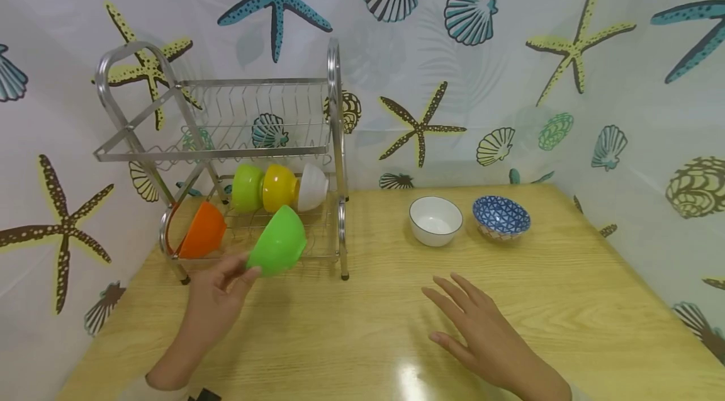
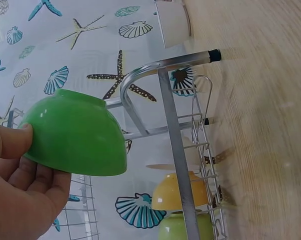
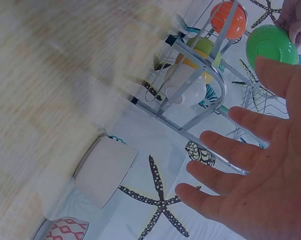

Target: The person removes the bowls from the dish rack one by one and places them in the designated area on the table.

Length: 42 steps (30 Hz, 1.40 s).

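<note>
My left hand [image 1: 218, 300] pinches a bright green bowl [image 1: 279, 242] by its rim, thumb on one side and fingers on the other. The bowl is tilted in front of the lower tier of a metal dish rack [image 1: 255, 152]. On that tier an orange bowl [image 1: 202, 231] leans at the left. Behind stand a lime green bowl [image 1: 247, 188], a yellow bowl [image 1: 279, 189] and a white bowl [image 1: 313, 187], side by side on edge. Over the table at the right, my right hand [image 1: 487, 338] is spread with nothing in it.
A white bowl with a dark rim [image 1: 435, 221] and a blue patterned bowl [image 1: 501, 217] stand upright on the wooden table [image 1: 385, 313], right of the rack. The rack's upper tier holds no dishes. A curtain printed with starfish and shells [image 1: 510, 86] hangs behind.
</note>
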Each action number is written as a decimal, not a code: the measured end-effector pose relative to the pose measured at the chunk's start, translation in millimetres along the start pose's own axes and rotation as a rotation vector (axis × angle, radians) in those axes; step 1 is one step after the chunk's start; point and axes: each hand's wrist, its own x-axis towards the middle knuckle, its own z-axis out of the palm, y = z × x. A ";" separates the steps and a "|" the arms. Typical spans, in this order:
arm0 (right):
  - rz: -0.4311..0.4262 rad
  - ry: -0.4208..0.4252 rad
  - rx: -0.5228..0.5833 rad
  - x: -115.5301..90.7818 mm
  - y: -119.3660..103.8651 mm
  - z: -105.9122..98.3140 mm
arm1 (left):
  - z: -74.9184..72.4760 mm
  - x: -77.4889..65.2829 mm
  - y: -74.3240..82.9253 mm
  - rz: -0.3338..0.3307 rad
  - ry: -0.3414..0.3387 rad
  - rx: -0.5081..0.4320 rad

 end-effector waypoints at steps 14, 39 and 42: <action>-0.007 0.008 0.002 2.0 -1.0 -0.2 | 15.0 -5.9 10.4 0.291 -0.076 0.085; -0.078 0.080 0.027 7.6 -7.6 -3.8 | 36.6 -13.4 33.2 0.810 -0.219 0.209; -0.088 0.089 0.043 8.3 -10.6 -5.5 | 40.4 -14.8 34.5 0.865 -0.220 0.233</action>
